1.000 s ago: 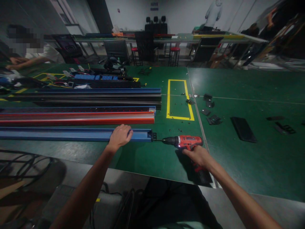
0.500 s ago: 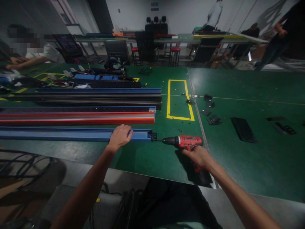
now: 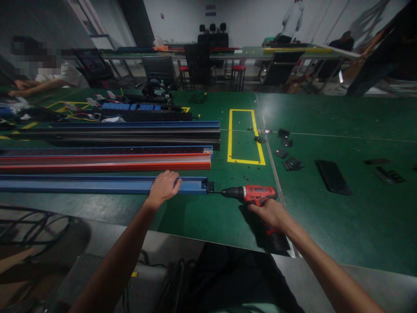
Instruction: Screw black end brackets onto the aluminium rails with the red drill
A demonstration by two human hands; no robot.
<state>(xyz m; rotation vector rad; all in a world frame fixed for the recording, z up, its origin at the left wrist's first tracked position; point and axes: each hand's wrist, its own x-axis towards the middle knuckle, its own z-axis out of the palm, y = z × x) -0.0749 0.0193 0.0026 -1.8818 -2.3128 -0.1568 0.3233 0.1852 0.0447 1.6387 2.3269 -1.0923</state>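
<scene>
A long blue metal channel (image 3: 110, 184) lies across the green table. My left hand (image 3: 165, 188) is closed over it near its right end, fingers curled over the far edge. A small black end bracket (image 3: 211, 187) sits at the channel's right end. My right hand (image 3: 272, 214) grips the handle of a red and black cordless drill (image 3: 259, 192), which points left. The drill's thin bit (image 3: 216, 192) reaches to the bracket's near side; whether it sits in a screw is too small to tell.
Beyond the channel lie a red channel (image 3: 107, 161) and several dark and blue channels (image 3: 137, 130). Small screws lie around a yellow taped rectangle (image 3: 230, 137). Black brackets (image 3: 292, 164) and a black flat pouch-like item (image 3: 332, 177) are at right. A person (image 3: 65, 74) sits at far left.
My hands, the drill and the blue channel hold nearly the same position. At the upper right, a standing person has shifted posture. The view has moved very slightly.
</scene>
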